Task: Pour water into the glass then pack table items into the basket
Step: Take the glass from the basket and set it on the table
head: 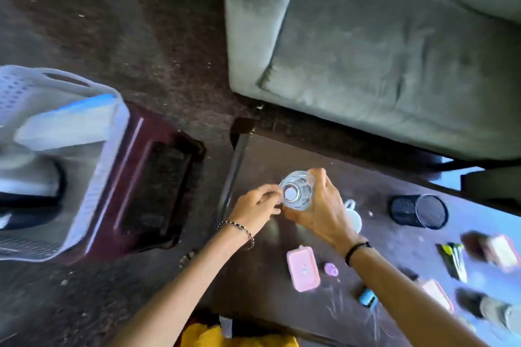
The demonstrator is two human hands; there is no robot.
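Two hands meet over the dark table, both on a clear plastic bottle. Right hand wraps the ribbed body to steady it upright; left hand pinches w/ fingertips near the cap end, prob. twisting the cap (open vs. close I can't tell, frame's blurred). No drinking glass clearly visible; a white mug sits just beside the right hand, partly hidden. White slotted plastic basket rests on a maroon stool, well apart to the left, already holding stuff. Waiting on the tabletop: black mesh cup on its side, glossy pink rectangular box, small purple round thing.
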